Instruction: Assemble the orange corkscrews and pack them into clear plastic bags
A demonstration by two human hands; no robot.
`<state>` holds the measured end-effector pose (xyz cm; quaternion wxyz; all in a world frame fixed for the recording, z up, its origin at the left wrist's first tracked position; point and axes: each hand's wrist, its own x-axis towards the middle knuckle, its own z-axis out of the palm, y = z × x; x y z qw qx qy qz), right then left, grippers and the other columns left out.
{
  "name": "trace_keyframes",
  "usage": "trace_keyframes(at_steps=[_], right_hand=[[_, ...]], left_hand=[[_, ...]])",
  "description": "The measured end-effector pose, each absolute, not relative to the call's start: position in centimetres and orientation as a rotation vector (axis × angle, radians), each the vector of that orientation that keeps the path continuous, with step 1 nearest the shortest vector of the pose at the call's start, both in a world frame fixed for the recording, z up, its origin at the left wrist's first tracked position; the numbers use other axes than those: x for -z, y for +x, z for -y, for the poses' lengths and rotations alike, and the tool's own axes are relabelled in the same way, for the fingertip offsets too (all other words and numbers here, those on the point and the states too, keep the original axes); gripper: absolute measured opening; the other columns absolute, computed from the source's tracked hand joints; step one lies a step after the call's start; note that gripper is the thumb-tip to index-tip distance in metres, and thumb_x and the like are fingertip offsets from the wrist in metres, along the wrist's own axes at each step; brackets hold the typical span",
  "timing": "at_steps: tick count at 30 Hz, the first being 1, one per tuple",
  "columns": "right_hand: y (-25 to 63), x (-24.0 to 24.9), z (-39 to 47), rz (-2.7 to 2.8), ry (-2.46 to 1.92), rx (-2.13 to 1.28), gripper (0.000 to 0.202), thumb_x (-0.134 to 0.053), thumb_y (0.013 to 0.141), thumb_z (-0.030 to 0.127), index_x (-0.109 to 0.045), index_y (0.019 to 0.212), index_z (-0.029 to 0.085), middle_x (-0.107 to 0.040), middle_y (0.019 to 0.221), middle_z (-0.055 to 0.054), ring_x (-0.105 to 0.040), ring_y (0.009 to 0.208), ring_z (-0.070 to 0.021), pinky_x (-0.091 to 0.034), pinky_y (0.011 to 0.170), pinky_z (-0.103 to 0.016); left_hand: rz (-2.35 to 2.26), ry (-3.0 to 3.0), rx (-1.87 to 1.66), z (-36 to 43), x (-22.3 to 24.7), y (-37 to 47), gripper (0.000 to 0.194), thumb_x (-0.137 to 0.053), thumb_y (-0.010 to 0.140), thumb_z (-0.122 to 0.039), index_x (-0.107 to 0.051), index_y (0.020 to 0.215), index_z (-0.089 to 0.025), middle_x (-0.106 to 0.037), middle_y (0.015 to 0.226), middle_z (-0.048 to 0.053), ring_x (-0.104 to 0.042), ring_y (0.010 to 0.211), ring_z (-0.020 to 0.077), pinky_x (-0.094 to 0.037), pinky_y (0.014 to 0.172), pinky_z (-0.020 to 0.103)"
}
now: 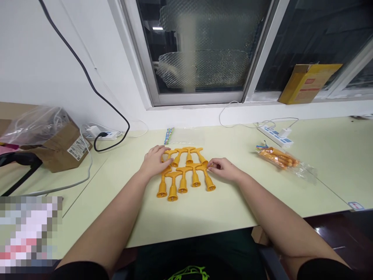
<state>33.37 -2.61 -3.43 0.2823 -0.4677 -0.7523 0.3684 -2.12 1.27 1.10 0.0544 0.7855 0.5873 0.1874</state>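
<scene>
Several yellow plastic T-handled pieces with bell-shaped ends (182,181) lie in two rough rows on the table, bells toward me. Small metallic bits show inside some of the bells. My left hand (154,160) rests over the left end of the rows, fingers stretched out and thumb apart, partly covering the pieces there. At the right end, my right hand (223,168) has its fingers curled in against the pieces where the two rows meet; whether they grip one is hidden. Behind the rows lies a flat clear plastic bag (186,136) with a colourful header strip.
A clear bag of orange pieces (278,158) lies to the right, near a power strip (275,136). At left stand a cardboard box (58,151) with plastic wrap, another power strip (109,135) and a black cable (87,77). A yellow carton (309,83) leans on the window.
</scene>
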Motion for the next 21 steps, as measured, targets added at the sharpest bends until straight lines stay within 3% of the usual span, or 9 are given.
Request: trace_keyframes(at_steps=[3, 7, 11, 15, 18, 21], right_hand=[[33.9, 3.7, 2.1, 1.975, -1.275, -0.987, 0.029, -0.061, 0.09, 0.043, -0.072, 0.102, 0.019, -0.047, 0.066, 0.005, -0.042, 0.062, -0.0123, -0.034, 0.061, -0.027], [34.5, 4.2, 1.3, 1.935, -1.316, -0.897, 0.028, -0.063, 0.088, 0.04, -0.071, 0.104, 0.019, -0.049, 0.067, 0.005, -0.043, 0.063, -0.0132, -0.036, 0.062, -0.027], [34.7, 5.2, 0.1, 1.909, -1.33, -0.741, 0.027, -0.064, 0.085, 0.037, -0.071, 0.105, 0.019, -0.059, 0.084, -0.001, -0.049, 0.071, -0.0152, -0.043, 0.069, -0.03], [34.1, 6.4, -1.7, 1.901, -1.36, -0.6, 0.028, -0.062, 0.086, 0.036, -0.07, 0.107, 0.019, -0.062, 0.099, -0.007, -0.055, 0.078, -0.0176, -0.049, 0.078, -0.034], [33.4, 6.8, -3.4, 1.913, -1.356, -0.459, 0.033, -0.056, 0.091, 0.034, -0.068, 0.117, 0.016, -0.064, 0.111, -0.012, -0.061, 0.097, -0.0231, -0.05, 0.092, -0.038], [32.6, 6.7, -5.2, 2.023, -1.338, -0.321, 0.044, -0.049, 0.094, 0.026, -0.061, 0.133, 0.014, -0.062, 0.134, -0.016, -0.055, 0.126, -0.0278, -0.041, 0.112, -0.044]], left_hand=[[-1.702, 2.253, -0.546, -3.0, 0.4, -2.8, 0.059, -0.053, 0.092, -0.063, -0.061, 0.134, -0.023, -0.058, 0.146, 0.011, -0.051, 0.137, 0.0314, -0.037, 0.118, 0.047], [-1.617, 2.209, -0.623, -3.7, 2.2, -3.9, 0.052, -0.048, 0.095, -0.06, -0.064, 0.124, -0.02, -0.063, 0.14, 0.011, -0.056, 0.132, 0.0296, -0.04, 0.115, 0.044], [-1.559, 2.213, -0.709, -3.1, 2.6, -4.5, 0.042, -0.048, 0.096, -0.056, -0.068, 0.111, -0.021, -0.069, 0.127, 0.008, -0.062, 0.12, 0.0265, -0.045, 0.109, 0.04], [-1.598, 2.161, -0.702, -2.5, 2.4, -4.4, 0.041, -0.053, 0.094, -0.055, -0.068, 0.112, -0.021, -0.071, 0.121, 0.007, -0.065, 0.101, 0.0251, -0.052, 0.095, 0.039], [-1.608, 2.17, -0.747, -2.5, 2.5, -4.2, 0.042, -0.053, 0.093, -0.054, -0.068, 0.114, -0.02, -0.07, 0.12, 0.008, -0.064, 0.096, 0.0241, -0.052, 0.093, 0.039], [-1.631, 2.139, -0.802, -2.6, 2.6, -4.1, 0.042, -0.053, 0.093, -0.053, -0.067, 0.114, -0.019, -0.07, 0.119, 0.009, -0.063, 0.094, 0.0236, -0.052, 0.093, 0.04]])
